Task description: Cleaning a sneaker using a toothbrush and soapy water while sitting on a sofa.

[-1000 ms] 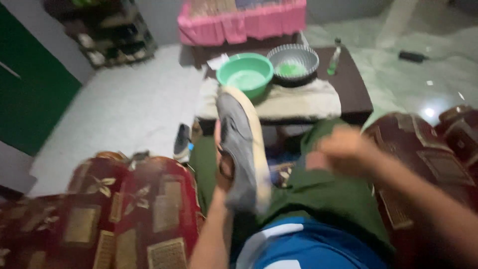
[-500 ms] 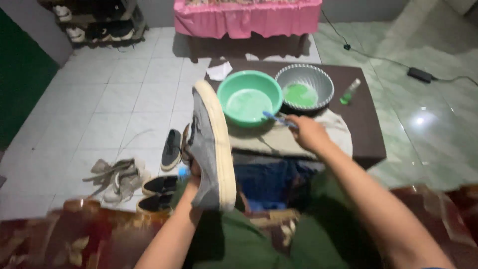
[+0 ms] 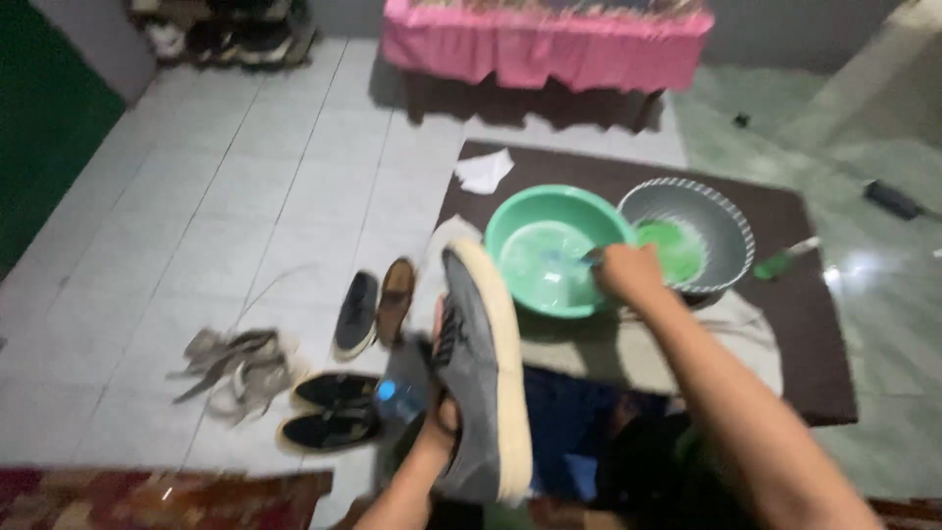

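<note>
Roughly, by label:
risk: grey shoe (image 3: 478,373) stands tilted on edge in the left hand (image 3: 440,417); a loose hold could let it slip to the floor.
risk 2: right hand (image 3: 628,273) works over the green basin (image 3: 554,250); a hard push could slop water onto the brown table (image 3: 814,324).
left hand: closed on the shoe, lower centre.
right hand: curled on a small blurred brush, likely.
shoe vs right hand: apart, lower left of it.
</note>
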